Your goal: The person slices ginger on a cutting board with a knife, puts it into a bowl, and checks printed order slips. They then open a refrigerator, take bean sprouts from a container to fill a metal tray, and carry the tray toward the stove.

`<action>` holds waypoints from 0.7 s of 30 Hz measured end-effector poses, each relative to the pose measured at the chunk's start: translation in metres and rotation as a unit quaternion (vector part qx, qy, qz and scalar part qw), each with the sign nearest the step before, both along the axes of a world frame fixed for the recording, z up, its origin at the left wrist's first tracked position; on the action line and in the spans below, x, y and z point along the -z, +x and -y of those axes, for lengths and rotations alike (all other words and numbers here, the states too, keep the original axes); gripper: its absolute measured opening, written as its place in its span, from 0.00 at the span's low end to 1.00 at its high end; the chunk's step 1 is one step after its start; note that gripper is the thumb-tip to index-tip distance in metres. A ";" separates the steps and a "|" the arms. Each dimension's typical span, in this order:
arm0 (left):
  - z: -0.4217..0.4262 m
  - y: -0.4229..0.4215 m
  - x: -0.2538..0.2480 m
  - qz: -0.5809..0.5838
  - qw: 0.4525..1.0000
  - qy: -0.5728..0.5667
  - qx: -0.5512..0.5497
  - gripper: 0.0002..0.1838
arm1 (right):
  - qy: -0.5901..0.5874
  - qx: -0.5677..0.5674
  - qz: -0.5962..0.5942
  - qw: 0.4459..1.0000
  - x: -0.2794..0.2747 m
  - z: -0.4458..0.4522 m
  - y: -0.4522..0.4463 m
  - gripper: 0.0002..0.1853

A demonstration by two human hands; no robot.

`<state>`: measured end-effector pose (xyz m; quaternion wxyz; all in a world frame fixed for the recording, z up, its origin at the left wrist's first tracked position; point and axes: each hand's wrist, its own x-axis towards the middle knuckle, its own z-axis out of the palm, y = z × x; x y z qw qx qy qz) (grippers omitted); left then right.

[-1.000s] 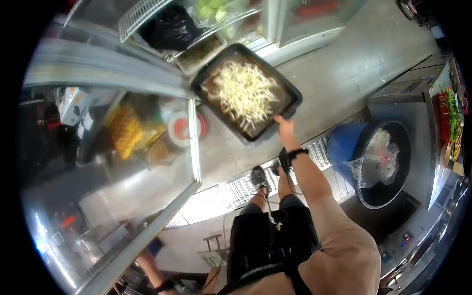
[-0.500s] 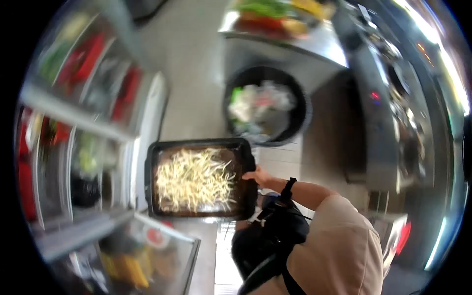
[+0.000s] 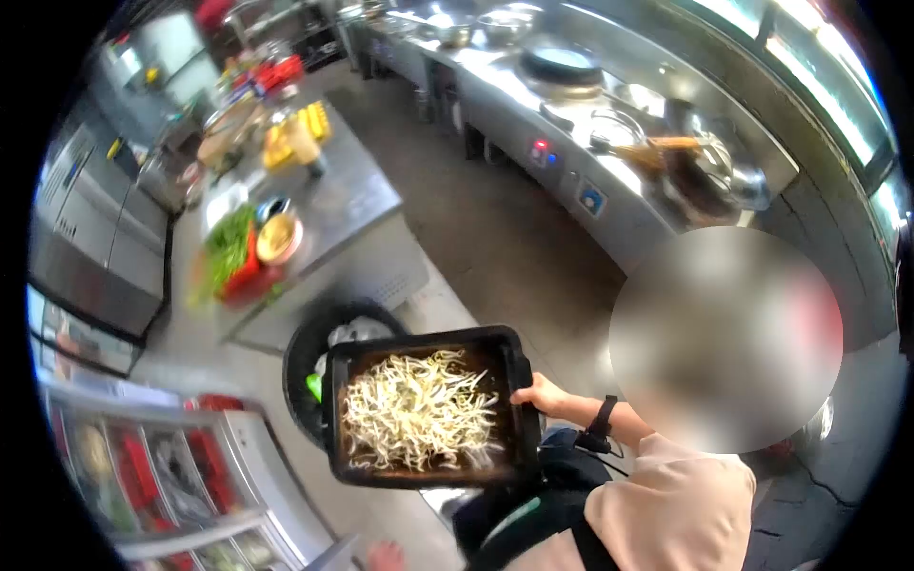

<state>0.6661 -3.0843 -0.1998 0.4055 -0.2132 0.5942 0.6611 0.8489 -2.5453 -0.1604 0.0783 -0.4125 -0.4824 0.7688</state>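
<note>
My right hand [image 3: 539, 394] grips the right rim of a black rectangular tray [image 3: 523, 419], with the thumb over the edge. Loose white and yellow bean sprouts [image 3: 419, 409] cover most of its dark, wet-looking bottom. The tray hangs in front of my body and partly hides a black round bin [image 3: 303, 366]. At the bottom edge, a pinkish blur looks like my left hand [image 3: 386, 556], close to the edge of a refrigerator door [image 3: 335, 555]. Its fingers are smeared, and I cannot make out what it touches.
A glass-topped refrigerator [image 3: 276, 466] with red bins inside stands at lower left. The steel worktable [image 3: 367, 195] holds greens [image 3: 228, 243], a bowl [image 3: 279, 239] and other food. Along the right runs a steel cooking range [image 3: 571, 190] with pans. A blurred-out round patch hides part of the right side.
My view has swung from the refrigerator toward the worktable and range. The tray has come along in my right hand. A blurred hand now shows at the bottom edge.
</note>
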 end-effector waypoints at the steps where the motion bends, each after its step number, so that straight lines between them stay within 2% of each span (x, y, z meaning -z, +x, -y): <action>1: -0.017 0.012 0.002 0.016 0.998 0.060 0.002 0.25 | -0.003 -0.009 0.010 1.000 -0.008 0.004 0.004 0.13; 2: -0.058 0.034 0.007 -0.040 0.984 0.170 0.030 0.31 | 0.042 -0.028 0.052 0.997 0.008 0.002 0.012 0.13; 4: -0.113 0.047 0.000 0.022 0.982 0.184 0.030 0.27 | 0.073 -0.010 0.018 0.997 -0.024 0.018 0.010 0.12; 5: -0.132 0.060 -0.022 -0.024 0.958 0.281 0.044 0.40 | 0.086 -0.019 0.022 0.996 -0.038 0.020 0.005 0.12; 6: -0.119 0.075 -0.010 0.017 0.962 0.273 0.014 0.42 | 0.046 -0.023 0.010 0.999 -0.034 0.012 0.007 0.12; 7: -0.141 0.075 -0.006 0.022 0.952 0.305 -0.010 0.42 | 0.005 -0.027 -0.001 1.000 -0.024 0.008 0.012 0.12; 8: -0.162 0.075 -0.002 0.027 0.940 0.338 -0.034 0.42 | 0.043 -0.028 -0.011 0.999 -0.019 0.013 0.014 0.12; 10: -0.201 0.057 -0.007 0.007 0.908 0.418 -0.019 0.38 | 0.029 -0.013 -0.051 0.998 -0.039 -0.005 -0.003 0.13; 11: -0.219 0.050 -0.013 -0.017 0.908 0.419 0.008 0.35 | 0.028 -0.021 -0.041 0.999 -0.041 -0.017 -0.007 0.14; 13: -0.223 0.031 0.041 0.032 0.880 0.472 0.023 0.35 | -0.020 -0.059 -0.027 0.998 -0.037 -0.038 -0.017 0.15; 14: -0.227 0.023 0.048 0.021 0.895 0.445 -0.010 0.35 | -0.002 -0.072 -0.013 0.997 -0.054 -0.036 -0.021 0.16; 15: -0.226 0.027 0.029 0.022 0.916 0.398 -0.052 0.35 | 0.037 -0.089 -0.011 0.995 -0.045 -0.044 -0.018 0.20; 16: -0.223 0.024 0.024 0.045 0.930 0.360 -0.059 0.33 | 0.032 -0.109 0.017 0.993 -0.061 -0.044 -0.020 0.22; 17: -0.251 0.014 0.039 0.083 0.933 0.341 -0.083 0.32 | 0.042 -0.126 0.043 0.990 -0.077 -0.087 -0.038 0.24; 18: -0.261 0.021 0.020 0.055 0.931 0.351 -0.084 0.31 | 0.045 -0.139 0.016 0.989 -0.044 -0.090 -0.032 0.29; 19: -0.264 0.029 -0.014 0.034 0.935 0.344 -0.083 0.31 | 0.029 -0.142 0.028 0.989 -0.050 -0.094 -0.032 0.29; 21: -0.242 0.044 0.006 0.058 0.938 0.329 -0.088 0.32 | -0.143 -0.254 -0.003 0.957 -0.050 -0.113 -0.038 0.34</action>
